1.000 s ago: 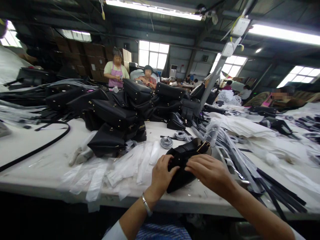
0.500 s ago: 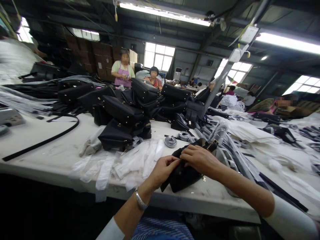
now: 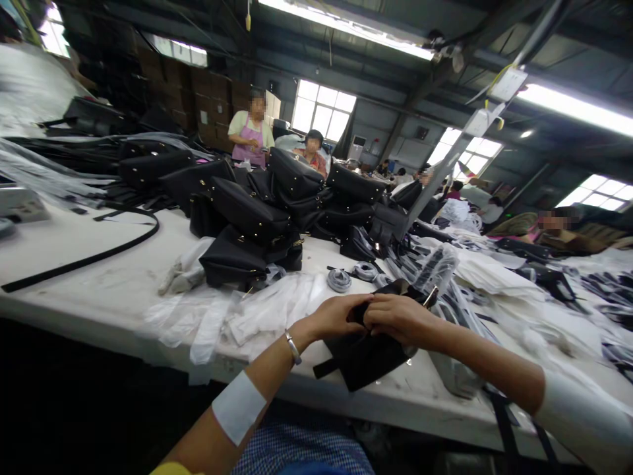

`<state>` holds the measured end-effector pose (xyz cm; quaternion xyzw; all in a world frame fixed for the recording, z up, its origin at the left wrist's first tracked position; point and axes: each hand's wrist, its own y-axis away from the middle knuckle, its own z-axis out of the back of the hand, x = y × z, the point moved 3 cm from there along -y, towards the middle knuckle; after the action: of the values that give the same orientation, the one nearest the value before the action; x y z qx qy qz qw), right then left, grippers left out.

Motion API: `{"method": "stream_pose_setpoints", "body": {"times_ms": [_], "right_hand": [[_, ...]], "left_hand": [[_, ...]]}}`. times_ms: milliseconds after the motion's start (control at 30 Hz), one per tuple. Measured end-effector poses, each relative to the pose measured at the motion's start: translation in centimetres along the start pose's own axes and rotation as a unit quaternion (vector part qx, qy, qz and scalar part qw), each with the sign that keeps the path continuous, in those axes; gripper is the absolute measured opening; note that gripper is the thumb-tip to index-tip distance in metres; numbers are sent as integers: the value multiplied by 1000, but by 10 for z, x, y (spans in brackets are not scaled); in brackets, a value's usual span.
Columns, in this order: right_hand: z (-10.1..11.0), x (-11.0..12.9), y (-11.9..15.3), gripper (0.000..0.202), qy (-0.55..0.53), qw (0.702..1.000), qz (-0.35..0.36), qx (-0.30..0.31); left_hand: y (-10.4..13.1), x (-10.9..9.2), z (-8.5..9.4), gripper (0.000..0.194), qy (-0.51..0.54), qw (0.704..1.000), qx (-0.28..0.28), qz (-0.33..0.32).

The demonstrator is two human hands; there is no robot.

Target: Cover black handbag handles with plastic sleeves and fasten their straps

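Observation:
A black handbag (image 3: 368, 359) lies at the front edge of the white table, with gold-coloured metal fittings and a strap end sticking out at its lower left. My left hand (image 3: 336, 318) is closed on the bag's upper edge, thumb and fingers pinching the black material. Right beside it, my right hand (image 3: 398, 318) grips the same edge from above with curled fingers. The two hands nearly touch, and the fingertips are partly hidden. Clear plastic sleeves (image 3: 277, 310) lie left of the bag.
Behind is a heap of black handbags (image 3: 252, 208). Rolled straps in plastic (image 3: 339, 280) lie beyond my hands. A long black strap (image 3: 93, 260) curves across the left of the table (image 3: 99, 297). A metal post (image 3: 440, 175) rises behind on the right. Several people work farther back.
The bag has turned, showing more of its flat front side. My left hand has moved right and up, closer to my right hand. The camera view has shifted slightly.

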<state>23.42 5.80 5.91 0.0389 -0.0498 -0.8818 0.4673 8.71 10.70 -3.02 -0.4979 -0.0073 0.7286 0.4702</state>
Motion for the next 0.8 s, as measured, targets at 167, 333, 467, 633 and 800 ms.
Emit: {"method": "stream_pose_setpoints", "body": {"times_ms": [167, 333, 467, 633, 800], "right_hand": [[-13, 1, 1, 12, 23, 1000, -7, 16], [-17, 5, 0, 11, -59, 998, -1, -2], [-4, 2, 7, 26, -231, 962, -61, -136], [24, -13, 32, 43, -400, 810, -183, -387], [36, -12, 36, 24, -563, 701, -226, -376]], "left_hand": [[-19, 0, -2, 46, -61, 997, 43, 17], [-22, 4, -3, 40, -58, 996, 65, 20], [-17, 10, -1, 31, -48, 996, 65, 48], [-11, 7, 10, 32, -42, 996, 16, 81], [0, -23, -3, 74, -14, 995, -51, 79]]}}
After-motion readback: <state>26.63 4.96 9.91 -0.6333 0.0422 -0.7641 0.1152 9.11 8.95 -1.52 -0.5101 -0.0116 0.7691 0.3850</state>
